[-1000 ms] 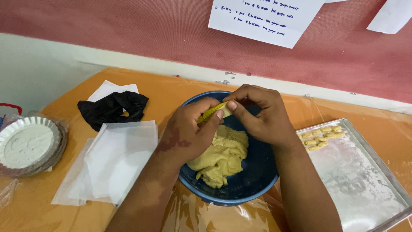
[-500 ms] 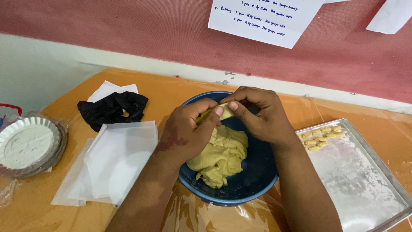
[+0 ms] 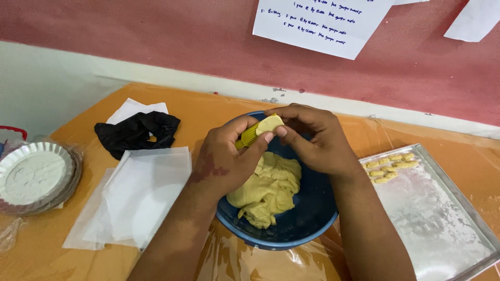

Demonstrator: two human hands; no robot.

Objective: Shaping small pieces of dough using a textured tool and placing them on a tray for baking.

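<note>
Since the earlier frames: both hands little shifted, the pale dough piece now pressed flatter on the yellow ridged comb. Comb: held in left hand, fingers clamped round it, long axis slanting up toward the right, above the bowl's far rim. Dough piece: at the comb's upper end, lying directly under the right hand's thumb and fingertips, which close on it from the right; both hands touch it. Blue bowl: on the orange table, holding a yellow dough mass. Metal tray: right of the bowl, floured, with small ridged shaped pieces in its far corner. Left of the bowl: white paper sheets, black glove, fluted foil dish of flour.
</note>
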